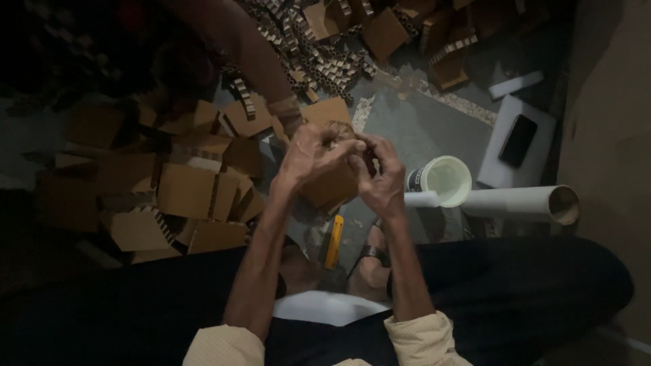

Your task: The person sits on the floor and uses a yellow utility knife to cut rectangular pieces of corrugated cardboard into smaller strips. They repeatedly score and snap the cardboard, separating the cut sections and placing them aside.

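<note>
A brown cardboard piece (332,183) is gripped between both hands at the centre of the view, above the lap. The left hand (308,159) is closed on its upper left edge, the fingers bent over the top; the right hand (381,177) is clamped on its upper right edge, thumb and fingers curled in. The piece looks flat-faced, matte and angular, with one corner pointing down toward 6 o'clock; its top is hidden by the fingers, so the exact form cannot be told.

Just below the hands, at 6 o'clock, a slim yellow utility knife (333,242) is seen lying on the grey floor (413,122), beside a sandalled foot (371,261). At 3 o'clock, a white plastic cup (444,180) is seen near the right hand, round and smooth, its mouth turned to the camera. Further toward 3 o'clock a long pale cardboard tube (522,202) is laid on its side, its open end to the right. At 2 o'clock a dark phone (518,139) is rested on a white sheet (536,163). From 9 to 10 o'clock, folded cardboard boxes (183,190) are heaped, and at 12 o'clock corrugated strips (325,57) are scattered.
</note>
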